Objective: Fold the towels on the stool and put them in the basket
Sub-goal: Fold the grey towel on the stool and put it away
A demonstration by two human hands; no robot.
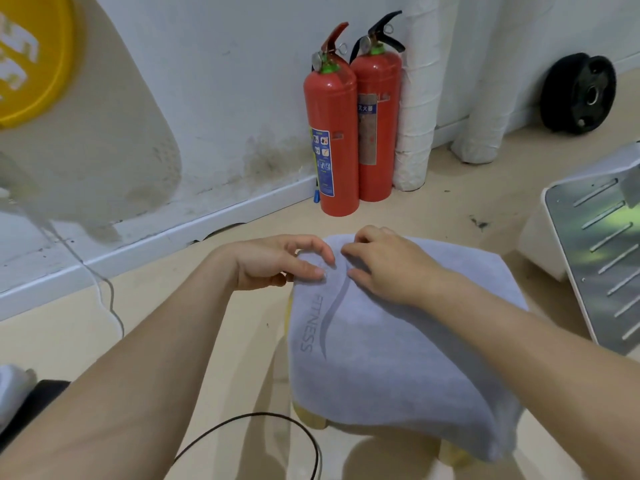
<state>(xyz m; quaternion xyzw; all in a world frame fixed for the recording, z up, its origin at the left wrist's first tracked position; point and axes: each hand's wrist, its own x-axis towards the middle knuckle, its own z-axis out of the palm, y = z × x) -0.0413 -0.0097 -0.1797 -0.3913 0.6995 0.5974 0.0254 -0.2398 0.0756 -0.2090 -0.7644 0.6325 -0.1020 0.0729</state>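
A pale grey-blue towel [388, 355] printed with "FITNESS" lies draped over a yellow stool [311, 419], hiding most of it. My left hand [277, 263] pinches the towel's far left corner between thumb and fingers. My right hand [384, 265] sits just beside it on the far edge, fingers curled into the cloth. At the right edge stands a white basket [543, 251] with a slotted grey side; its inside is hidden from view.
Two red fire extinguishers [341, 133] stand against the white wall behind the stool, beside wrapped white pipes [415, 109]. A black weight plate [578, 93] leans at the far right. A black cable [263, 431] loops on the floor near the stool.
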